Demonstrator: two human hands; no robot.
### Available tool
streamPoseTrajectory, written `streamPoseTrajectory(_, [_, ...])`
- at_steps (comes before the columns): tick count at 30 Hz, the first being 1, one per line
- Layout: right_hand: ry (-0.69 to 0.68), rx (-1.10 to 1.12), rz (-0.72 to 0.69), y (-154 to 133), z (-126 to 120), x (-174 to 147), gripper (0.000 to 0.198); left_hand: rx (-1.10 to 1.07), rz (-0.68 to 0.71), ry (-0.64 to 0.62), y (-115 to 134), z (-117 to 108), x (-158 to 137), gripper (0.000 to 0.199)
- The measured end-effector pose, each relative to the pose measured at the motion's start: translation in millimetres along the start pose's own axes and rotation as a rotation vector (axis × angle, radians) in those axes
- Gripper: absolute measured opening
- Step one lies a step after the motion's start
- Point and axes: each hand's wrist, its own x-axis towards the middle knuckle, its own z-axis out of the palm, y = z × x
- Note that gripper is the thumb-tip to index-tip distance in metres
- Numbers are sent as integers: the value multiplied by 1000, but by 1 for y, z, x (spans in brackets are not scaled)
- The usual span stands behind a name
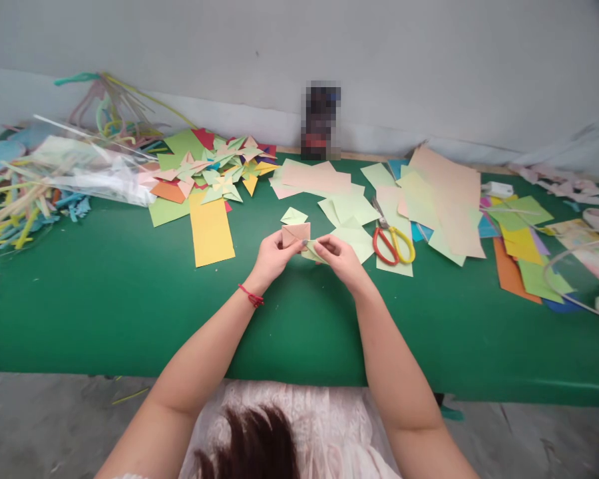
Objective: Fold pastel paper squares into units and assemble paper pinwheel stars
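Between thumb and fingers, my left hand [274, 256] pinches a folded pink paper piece [295, 233] just above the table. My right hand [340, 258] grips a folded pale green paper piece [309, 251], which touches or overlaps the pink one at its lower right corner. Whether the two are slotted together I cannot tell. Just beyond them a small folded light green paper piece [294, 215] lies on the green table [299, 326]. Pale green sheets [352, 241] lie just past my right hand. Scissors [393, 245] with one red and one yellow handle rest on paper to the right.
Folded paper stars [222, 183] and a yellow sheet [212, 233] lie left of centre. Pipe cleaners [24, 199] and plastic wrapping heap up at far left. Large pink sheets [452, 199] and coloured papers [524, 246] spread to the right. A pixelated dark object [321, 120] stands against the wall.
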Motion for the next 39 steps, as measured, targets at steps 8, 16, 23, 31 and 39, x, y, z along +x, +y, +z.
streamPoseTrajectory(8, [71, -24, -51, 0, 2, -1, 31, 71, 19, -44, -1, 0, -2, 30])
streamPoseTrajectory(16, [162, -41, -76, 1, 5, 0, 31, 75, 45, -26, -1, 1, -3, 31])
streamPoseTrajectory(23, [242, -68, -133, 3, 8, 0, 31, 82, 70, -30, -1, 1, -4, 33])
streamPoseTrajectory(31, [281, -190, -213, 2, 10, -1, 27, 86, 79, -13, -1, 1, -3, 31])
streamPoseTrajectory(39, [255, -234, -270, 2, 4, 1, 19, 241, 125, 5, 0, 1, -5, 31])
